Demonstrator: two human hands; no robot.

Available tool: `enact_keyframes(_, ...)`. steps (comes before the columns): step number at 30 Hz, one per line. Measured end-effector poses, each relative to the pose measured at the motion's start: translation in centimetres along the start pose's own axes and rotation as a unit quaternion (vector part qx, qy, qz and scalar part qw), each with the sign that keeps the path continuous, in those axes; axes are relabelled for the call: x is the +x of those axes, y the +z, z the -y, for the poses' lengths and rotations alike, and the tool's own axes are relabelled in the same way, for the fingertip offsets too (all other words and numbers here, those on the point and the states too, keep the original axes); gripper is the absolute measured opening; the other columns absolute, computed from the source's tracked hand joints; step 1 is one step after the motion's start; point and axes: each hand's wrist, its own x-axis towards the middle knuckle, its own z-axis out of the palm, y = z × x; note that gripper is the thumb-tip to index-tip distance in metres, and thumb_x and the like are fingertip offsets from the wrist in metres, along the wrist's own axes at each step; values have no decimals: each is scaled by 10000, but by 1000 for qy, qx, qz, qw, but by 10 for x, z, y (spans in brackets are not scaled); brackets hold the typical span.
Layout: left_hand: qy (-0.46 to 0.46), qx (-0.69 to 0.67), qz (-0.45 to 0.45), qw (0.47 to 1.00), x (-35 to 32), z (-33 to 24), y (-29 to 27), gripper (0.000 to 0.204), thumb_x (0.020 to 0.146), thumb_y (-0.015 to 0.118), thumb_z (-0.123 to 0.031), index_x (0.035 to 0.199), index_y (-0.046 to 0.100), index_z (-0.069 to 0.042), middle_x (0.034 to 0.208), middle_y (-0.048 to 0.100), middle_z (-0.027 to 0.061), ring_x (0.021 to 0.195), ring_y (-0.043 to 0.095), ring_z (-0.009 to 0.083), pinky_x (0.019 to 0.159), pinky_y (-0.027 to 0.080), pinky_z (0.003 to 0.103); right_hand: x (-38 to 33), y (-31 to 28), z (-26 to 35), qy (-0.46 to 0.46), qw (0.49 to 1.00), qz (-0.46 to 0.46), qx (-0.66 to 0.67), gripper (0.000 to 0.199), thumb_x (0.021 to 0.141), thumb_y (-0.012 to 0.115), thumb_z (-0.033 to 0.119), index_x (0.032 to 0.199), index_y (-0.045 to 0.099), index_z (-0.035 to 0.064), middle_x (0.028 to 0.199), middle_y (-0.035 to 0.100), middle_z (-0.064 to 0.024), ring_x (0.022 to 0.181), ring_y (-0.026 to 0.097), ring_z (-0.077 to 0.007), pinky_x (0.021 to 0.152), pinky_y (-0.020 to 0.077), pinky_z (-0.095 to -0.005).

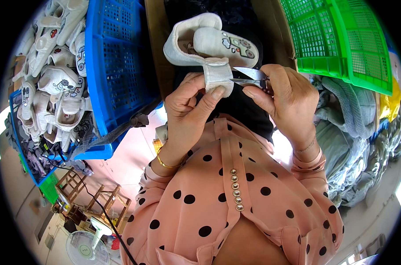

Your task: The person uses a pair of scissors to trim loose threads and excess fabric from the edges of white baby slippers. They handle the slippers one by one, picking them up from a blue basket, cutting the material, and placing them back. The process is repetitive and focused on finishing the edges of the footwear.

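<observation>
My left hand [192, 102] pinches the strap end of a small white cloth shoe [183, 49], thumb on the near face of the strap. The shoe hangs beyond my fingers, its opening to the left and its toe, printed with a cartoon vehicle, to the right. In my right hand [289, 98] is a pair of small metal scissors [250, 76], fingers wrapped about the handles. The blades stand apart and point left, their tips close to the strap's right edge. Whether they touch the fabric I cannot tell.
Many similar white shoes [59, 81] fill a blue crate at the left. Another blue crate [116, 62] stands beside a cardboard box [277, 26] at the far middle. Green crates [319, 39] and grey fabric [346, 128] are at the right; a fan [88, 247] and wooden stools [105, 198] are lower left.
</observation>
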Motion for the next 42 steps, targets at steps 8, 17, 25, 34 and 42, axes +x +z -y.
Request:
enact_keyframes(8,2,5,2,1000,-1,1,-1,260,906,666,-27,1163,661,17,1044,653,63,894,585,91,795,478,219,-1,0,-2,-16,1000,-14,-5,395,743,757,431,852,593,89,601,515,-18,530,539,-189,471,426,-302)
enact_keyframes(17,9,20,3,1000,-1,-2,0,244,907,666,-32,1145,665,21,1042,644,61,895,585,92,804,481,215,1,1,-3,-29,999,-20,-17,396,735,761,427,857,590,91,608,510,-13,528,534,-188,471,427,-300)
enact_keyframes(25,12,12,3,1000,0,-3,2,247,900,681,-42,1138,670,23,1024,634,58,851,554,81,761,462,205,-2,9,0,11,997,-34,62,382,769,758,405,861,588,76,627,545,-27,532,554,-194,478,438,-303)
enact_keyframes(34,23,16,25,999,0,1,-1,250,903,672,-30,1147,664,26,1089,639,69,944,587,108,817,471,226,-10,22,14,379,552,112,735,507,1024,365,534,872,466,61,612,350,39,504,273,-61,461,212,-219)
enact_keyframes(42,-5,-27,-20,999,-4,-5,-7,256,899,680,-35,1147,666,23,1146,643,99,1008,599,138,877,477,252,-4,3,-5,91,974,26,208,390,879,674,421,817,563,52,598,573,-33,516,586,-194,468,435,-290)
